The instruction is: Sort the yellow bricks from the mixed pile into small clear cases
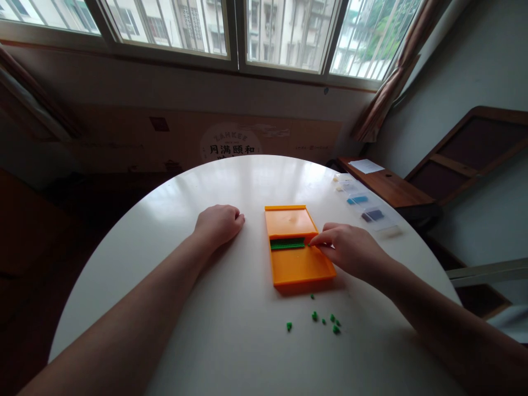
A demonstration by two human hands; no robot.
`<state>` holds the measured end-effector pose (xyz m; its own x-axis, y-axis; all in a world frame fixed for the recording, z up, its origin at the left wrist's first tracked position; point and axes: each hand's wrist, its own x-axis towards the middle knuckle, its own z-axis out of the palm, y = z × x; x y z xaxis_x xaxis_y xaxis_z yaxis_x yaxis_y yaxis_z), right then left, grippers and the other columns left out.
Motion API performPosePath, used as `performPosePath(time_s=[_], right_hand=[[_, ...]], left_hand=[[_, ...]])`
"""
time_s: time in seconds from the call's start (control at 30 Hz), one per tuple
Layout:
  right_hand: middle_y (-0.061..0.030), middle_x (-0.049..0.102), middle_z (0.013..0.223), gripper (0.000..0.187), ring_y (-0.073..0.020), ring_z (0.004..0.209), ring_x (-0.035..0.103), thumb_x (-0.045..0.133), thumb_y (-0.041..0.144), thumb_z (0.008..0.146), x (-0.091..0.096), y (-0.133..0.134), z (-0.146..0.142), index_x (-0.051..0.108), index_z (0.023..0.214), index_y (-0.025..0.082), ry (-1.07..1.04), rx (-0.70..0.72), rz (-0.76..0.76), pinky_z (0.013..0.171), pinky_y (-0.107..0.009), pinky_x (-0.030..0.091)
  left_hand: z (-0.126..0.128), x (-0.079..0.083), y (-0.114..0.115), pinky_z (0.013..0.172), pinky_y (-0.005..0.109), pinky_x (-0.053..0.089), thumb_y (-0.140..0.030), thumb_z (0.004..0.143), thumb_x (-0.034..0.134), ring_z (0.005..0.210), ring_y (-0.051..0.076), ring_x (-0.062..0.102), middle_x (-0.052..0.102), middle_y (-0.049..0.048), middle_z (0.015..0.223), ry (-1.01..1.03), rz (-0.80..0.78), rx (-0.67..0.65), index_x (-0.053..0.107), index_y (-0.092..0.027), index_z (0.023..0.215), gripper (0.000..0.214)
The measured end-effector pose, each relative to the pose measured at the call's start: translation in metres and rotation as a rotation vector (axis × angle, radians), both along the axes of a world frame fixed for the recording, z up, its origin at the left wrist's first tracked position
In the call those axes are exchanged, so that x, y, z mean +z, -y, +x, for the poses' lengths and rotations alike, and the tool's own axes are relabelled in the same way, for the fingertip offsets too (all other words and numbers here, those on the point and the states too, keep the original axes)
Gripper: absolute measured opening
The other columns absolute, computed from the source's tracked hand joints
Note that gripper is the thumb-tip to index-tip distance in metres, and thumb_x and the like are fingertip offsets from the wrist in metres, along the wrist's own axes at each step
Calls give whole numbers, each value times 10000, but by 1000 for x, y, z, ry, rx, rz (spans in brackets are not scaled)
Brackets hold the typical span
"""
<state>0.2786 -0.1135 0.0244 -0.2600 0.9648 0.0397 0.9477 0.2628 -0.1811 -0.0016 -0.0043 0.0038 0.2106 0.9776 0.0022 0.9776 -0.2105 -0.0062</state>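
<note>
An orange plastic tray [303,267] lies on the white table, with a block of green pieces [287,243] lined up in rows across its middle. My right hand [350,247] reaches over the tray's right side, thumb and forefinger pinched together. At those fingertips sits a tiny green brick [308,245], just right of the rows. My left hand [218,224] rests closed on the table, left of the tray and apart from it, with nothing visible in it. Several loose green bricks [314,316] are scattered on the table in front of the tray.
Clear plastic bags [363,203] with blue and dark pieces lie along the right edge of the round white table [136,258]. Beyond that edge stands a brown wooden surface [388,179] with a paper on it. A large printed box [177,137] stands under the window.
</note>
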Motion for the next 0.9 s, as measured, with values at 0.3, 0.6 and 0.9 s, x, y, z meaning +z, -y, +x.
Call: performPosePath(time_s=[0.3, 0.6, 0.9], right_hand=[[32, 715, 968, 271, -149, 783, 657, 558, 226, 876, -4, -1, 1, 771, 979, 358, -4, -33, 37, 639, -255, 436], [21, 715, 977, 265, -143, 766, 649, 557, 251, 884, -6, -2, -1, 776, 999, 345, -37, -8, 10, 621, -256, 436], [9, 701, 955, 269, -150, 772, 648, 559, 244, 877, -8, -3, 1, 779, 992, 349, -39, -15, 21, 638, -261, 442]], left_hand=[[1, 2, 1, 671, 306, 453, -446, 873, 395, 850, 248, 663, 750, 71, 921, -4, -10, 8, 729, -240, 801, 399], [1, 2, 1, 650, 309, 443, -444, 870, 391, 849, 250, 660, 748, 72, 922, -3, -11, 7, 718, -238, 792, 395], [0, 0, 0, 647, 310, 446, -452, 868, 387, 847, 247, 660, 751, 65, 916, -4, -3, 8, 716, -245, 781, 398]])
